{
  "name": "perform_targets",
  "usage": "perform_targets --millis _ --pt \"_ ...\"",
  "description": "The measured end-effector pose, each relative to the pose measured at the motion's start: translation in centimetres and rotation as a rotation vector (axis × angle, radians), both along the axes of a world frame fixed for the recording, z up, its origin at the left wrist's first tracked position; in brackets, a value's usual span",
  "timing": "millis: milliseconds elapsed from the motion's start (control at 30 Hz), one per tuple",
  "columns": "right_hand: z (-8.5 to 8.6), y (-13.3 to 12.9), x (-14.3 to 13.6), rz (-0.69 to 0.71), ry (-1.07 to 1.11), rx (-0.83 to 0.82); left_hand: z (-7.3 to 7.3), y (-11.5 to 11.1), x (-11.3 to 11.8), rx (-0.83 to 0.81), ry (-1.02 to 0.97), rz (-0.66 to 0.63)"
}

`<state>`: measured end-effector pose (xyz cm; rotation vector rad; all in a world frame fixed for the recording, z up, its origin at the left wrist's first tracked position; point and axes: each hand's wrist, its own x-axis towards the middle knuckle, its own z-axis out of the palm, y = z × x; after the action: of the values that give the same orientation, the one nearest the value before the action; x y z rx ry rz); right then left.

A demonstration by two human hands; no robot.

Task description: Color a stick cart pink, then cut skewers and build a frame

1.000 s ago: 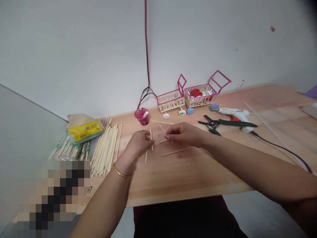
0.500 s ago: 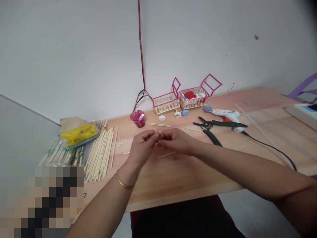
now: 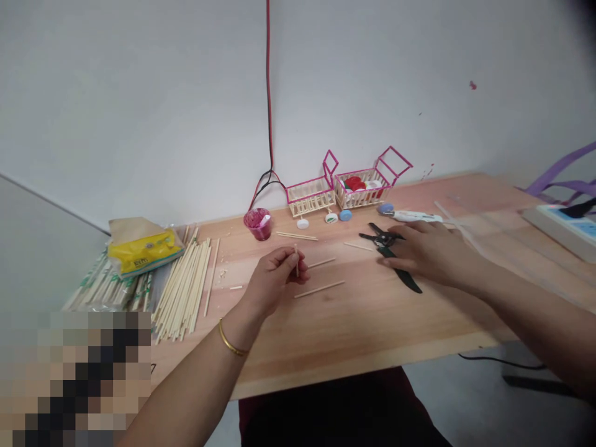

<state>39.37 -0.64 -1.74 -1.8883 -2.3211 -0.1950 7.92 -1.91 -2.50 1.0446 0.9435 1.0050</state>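
Between the thumb and fingers of my left hand [image 3: 279, 267] a short thin wooden stick [image 3: 297, 261] is held nearly upright. My right hand [image 3: 426, 251] reaches over the wire strippers [image 3: 384, 239], fingers apart, with the thumb by the dark green handle; it covers part of the other handle. Behind that hand the white glue gun [image 3: 414, 216] shows only in part. Loose thin sticks lie around my left hand, one cut stick [image 3: 320, 289] closest to me.
Two small stick carts, one bare [image 3: 310, 197] and one filled [image 3: 363, 189], stand by the wall beside a pink-stained cup [image 3: 259, 225]. To the left are a pile of sticks [image 3: 184, 288] and a yellow packet [image 3: 146, 248]. A power strip [image 3: 561, 230] sits right.
My right hand has left my left hand and moved right, over the wire strippers. The left hand keeps the short stick. The glue gun is now largely covered.
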Motion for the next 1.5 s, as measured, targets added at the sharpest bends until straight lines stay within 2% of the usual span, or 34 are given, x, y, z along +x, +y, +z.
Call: perform_targets --millis 67,167,300,367,467,567,633,733,933,1100,1200,1300,1500 --pt "-0.5 0.1 -0.7 0.083 0.04 0.065 -0.2 0.0 0.1 -0.027 -0.015 0.01" --pt "-0.5 1.1 -2.8 0.196 0.018 -0.001 -0.4 0.0 0.1 -0.054 -0.045 0.043" --pt "0.2 2.3 -5.1 0.146 -0.106 -0.132 -0.8 0.4 -0.1 -0.021 -0.054 0.096" --pt "0.7 2.5 -6.0 0.101 -0.085 -0.168 -1.0 0.6 -0.2 0.044 -0.009 0.133" --pt "1.7 2.6 -7.8 0.148 0.249 -0.24 -1.1 1.0 -0.3 0.127 0.034 0.176" --pt "2.3 2.8 -10.4 0.323 0.672 -0.384 -0.9 1.1 -0.4 0.151 0.009 0.198" --pt "2.2 3.0 -12.3 0.429 0.819 -0.478 -0.7 1.1 -0.5 0.197 0.042 0.209" --pt "1.5 3.3 -14.2 0.521 0.892 -0.539 -0.5 1.1 -1.0 0.329 0.209 0.206" --pt "0.2 3.7 -14.8 0.559 0.814 -0.455 -0.6 1.4 -1.5 0.485 0.482 0.154" --pt "0.6 3.9 -14.4 0.549 0.879 -0.353 -0.6 1.8 -1.3 0.623 0.619 0.153" --pt "1.1 3.9 -14.6 0.608 0.937 -0.242 -0.8 2.1 -1.2 0.641 0.684 0.135" --pt "0.9 4.0 -14.9 0.71 0.899 -0.192 -1.3 2.4 -1.3 0.639 0.747 0.124" --pt "-0.4 4.5 -15.3 0.679 0.796 -0.13 -2.1 2.7 -1.4 0.62 0.806 0.084"
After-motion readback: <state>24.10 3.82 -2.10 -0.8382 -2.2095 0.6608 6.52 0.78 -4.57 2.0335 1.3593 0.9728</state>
